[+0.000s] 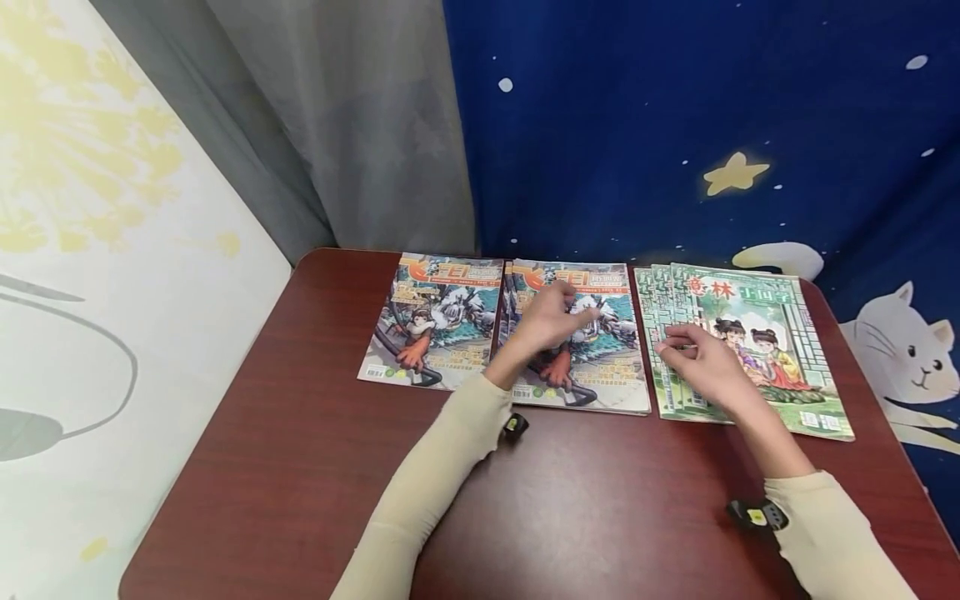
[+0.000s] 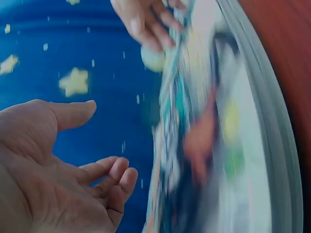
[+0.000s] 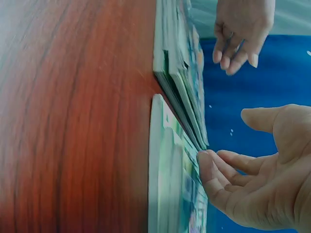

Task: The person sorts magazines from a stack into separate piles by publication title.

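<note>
The left hand (image 1: pixel 550 318) is held above the middle stack of magazines (image 1: pixel 600 367), its thumb parted from loosely bent fingers and nothing gripped. The right hand (image 1: pixel 705 362) is held over the left part of the green magazines (image 1: pixel 780 333), likewise relaxed, with nothing pinched; whether its fingertips touch the covers cannot be told for certain. The green magazines are fanned, with lower copies exposed at the left. The leftmost magazine (image 1: pixel 442 312) (its cover matched by the middle stack's) is laid in the same row, along the far side of the reddish-brown table (image 1: pixel 315 425).
</note>
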The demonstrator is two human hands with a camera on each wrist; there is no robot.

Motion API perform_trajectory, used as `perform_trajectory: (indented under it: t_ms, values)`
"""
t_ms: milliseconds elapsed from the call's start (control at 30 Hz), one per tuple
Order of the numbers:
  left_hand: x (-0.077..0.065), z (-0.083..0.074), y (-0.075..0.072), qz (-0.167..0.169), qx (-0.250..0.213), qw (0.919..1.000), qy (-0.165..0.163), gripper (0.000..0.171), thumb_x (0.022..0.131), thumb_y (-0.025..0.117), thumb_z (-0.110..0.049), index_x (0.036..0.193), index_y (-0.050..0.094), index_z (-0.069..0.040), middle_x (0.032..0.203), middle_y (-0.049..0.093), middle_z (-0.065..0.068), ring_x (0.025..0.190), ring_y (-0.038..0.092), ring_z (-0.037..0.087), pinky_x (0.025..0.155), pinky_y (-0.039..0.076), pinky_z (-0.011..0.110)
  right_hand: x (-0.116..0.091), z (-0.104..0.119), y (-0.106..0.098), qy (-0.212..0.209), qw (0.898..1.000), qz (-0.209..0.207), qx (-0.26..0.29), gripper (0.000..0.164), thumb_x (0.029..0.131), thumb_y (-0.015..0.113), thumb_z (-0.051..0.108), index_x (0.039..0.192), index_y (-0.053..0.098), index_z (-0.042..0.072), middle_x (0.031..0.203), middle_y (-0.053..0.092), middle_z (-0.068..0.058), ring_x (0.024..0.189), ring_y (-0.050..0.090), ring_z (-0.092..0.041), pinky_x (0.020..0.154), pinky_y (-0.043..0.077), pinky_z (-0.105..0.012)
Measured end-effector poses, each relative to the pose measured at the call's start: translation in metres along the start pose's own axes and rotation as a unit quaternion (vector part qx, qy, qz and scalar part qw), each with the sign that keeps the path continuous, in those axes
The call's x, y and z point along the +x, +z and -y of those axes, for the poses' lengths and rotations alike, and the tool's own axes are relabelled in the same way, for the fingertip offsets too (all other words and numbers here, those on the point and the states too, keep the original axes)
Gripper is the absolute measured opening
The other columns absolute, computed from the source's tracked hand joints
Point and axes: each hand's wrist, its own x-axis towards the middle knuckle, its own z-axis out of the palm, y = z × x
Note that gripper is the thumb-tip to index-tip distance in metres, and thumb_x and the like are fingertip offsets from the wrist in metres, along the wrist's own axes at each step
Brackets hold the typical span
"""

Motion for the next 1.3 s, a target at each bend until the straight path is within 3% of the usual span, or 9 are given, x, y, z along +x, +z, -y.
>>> perform_trajectory:
  t_ms: [167, 300, 500, 600, 767, 900, 1000, 1167, 1300]
  values:
    - [0.0, 0.037, -0.024, -0.065, 0.045, 0.9964, -0.032, 0.067, 0.093, 0.08, -0.044, 0.14, 0.058, 0.0, 0.132, 0.064, 0.018, 0.119, 0.064, 0.032, 0.102, 0.053, 0.047, 0.008, 0.009, 0.013, 0.009, 1.0, 0.007, -0.023, 0.068, 0.106, 0.061, 0.046, 0.154, 0.047, 0.0, 0.145, 0.061, -0.025, 0.13, 0.064, -0.045, 0.099, 0.055, -0.054]
    - [-0.003, 0.053, -0.035, -0.082, 0.045, 0.9941, -0.054, 0.065, 0.088, 0.085, -0.04, 0.131, 0.06, 0.003, 0.13, 0.061, 0.023, 0.114, 0.062, 0.036, 0.099, 0.054, 0.05, 0.015, 0.014, 0.019, 0.019, 0.999, 0.014, -0.037, 0.073, 0.104, 0.063, 0.049, 0.154, 0.046, -0.002, 0.145, 0.061, -0.027, 0.128, 0.064, -0.046, 0.098, 0.054, -0.056]
    - [-0.003, 0.066, -0.04, -0.07, 0.069, 0.9946, -0.032, 0.046, 0.089, 0.085, -0.037, 0.09, 0.056, -0.002, 0.103, 0.059, 0.017, 0.083, 0.049, 0.024, 0.073, 0.043, 0.036, 0.023, 0.018, 0.025, 0.022, 0.998, 0.015, -0.05, 0.074, 0.102, 0.065, 0.048, 0.152, 0.047, -0.004, 0.141, 0.062, -0.028, 0.124, 0.063, -0.046, 0.095, 0.054, -0.055]
    - [-0.002, 0.074, -0.042, -0.063, 0.062, 0.9952, -0.041, 0.039, 0.091, 0.083, -0.034, 0.096, 0.061, -0.002, 0.1, 0.063, 0.013, 0.081, 0.054, 0.021, 0.072, 0.044, 0.032, 0.025, 0.017, 0.03, 0.022, 0.999, 0.014, -0.046, 0.073, 0.101, 0.066, 0.046, 0.151, 0.047, -0.004, 0.14, 0.061, -0.03, 0.124, 0.062, -0.048, 0.095, 0.053, -0.056]
    - [-0.002, 0.081, -0.044, -0.054, 0.046, 0.9954, -0.065, 0.04, 0.092, 0.083, -0.031, 0.117, 0.067, -0.004, 0.113, 0.074, 0.01, 0.104, 0.069, 0.027, 0.09, 0.056, 0.039, 0.027, 0.014, 0.036, 0.017, 0.999, 0.008, -0.039, 0.074, 0.099, 0.071, 0.042, 0.15, 0.046, -0.005, 0.138, 0.06, -0.033, 0.122, 0.061, -0.05, 0.096, 0.052, -0.059]
    - [-0.001, 0.081, -0.041, -0.056, 0.062, 0.9947, -0.06, 0.029, 0.091, 0.084, -0.027, 0.087, 0.061, -0.009, 0.084, 0.06, 0.001, 0.075, 0.054, 0.017, 0.068, 0.043, 0.029, 0.027, 0.012, 0.036, 0.014, 0.999, 0.007, -0.038, 0.076, 0.097, 0.074, 0.039, 0.151, 0.045, -0.006, 0.138, 0.06, -0.033, 0.119, 0.062, -0.049, 0.095, 0.052, -0.057]
    - [-0.001, 0.079, -0.04, -0.059, 0.083, 0.9927, -0.065, 0.04, 0.092, 0.083, -0.028, 0.075, 0.051, -0.012, 0.075, 0.048, -0.004, 0.067, 0.038, 0.014, 0.062, 0.03, 0.028, 0.027, 0.012, 0.036, 0.013, 0.999, 0.009, -0.032, 0.077, 0.097, 0.075, 0.038, 0.151, 0.045, -0.007, 0.138, 0.06, -0.033, 0.112, 0.066, -0.046, 0.093, 0.054, -0.056]
    - [-0.001, 0.069, -0.036, -0.06, 0.086, 0.9916, -0.076, 0.026, 0.095, 0.08, -0.026, 0.092, 0.062, -0.007, 0.084, 0.058, 0.0, 0.077, 0.052, 0.017, 0.07, 0.042, 0.03, 0.025, 0.012, 0.034, 0.018, 0.999, 0.018, -0.022, 0.074, 0.099, 0.073, 0.034, 0.153, 0.043, -0.007, 0.142, 0.058, -0.036, 0.118, 0.065, -0.049, 0.095, 0.054, -0.058]
    - [-0.001, 0.064, -0.032, -0.072, 0.041, 0.9939, -0.074, 0.036, 0.097, 0.075, -0.018, 0.13, 0.065, -0.006, 0.119, 0.071, 0.007, 0.113, 0.068, 0.025, 0.098, 0.056, 0.04, 0.023, 0.011, 0.033, 0.029, 0.999, 0.028, -0.017, 0.074, 0.101, 0.071, 0.034, 0.155, 0.039, -0.006, 0.145, 0.055, -0.036, 0.128, 0.06, -0.053, 0.1, 0.052, -0.061]
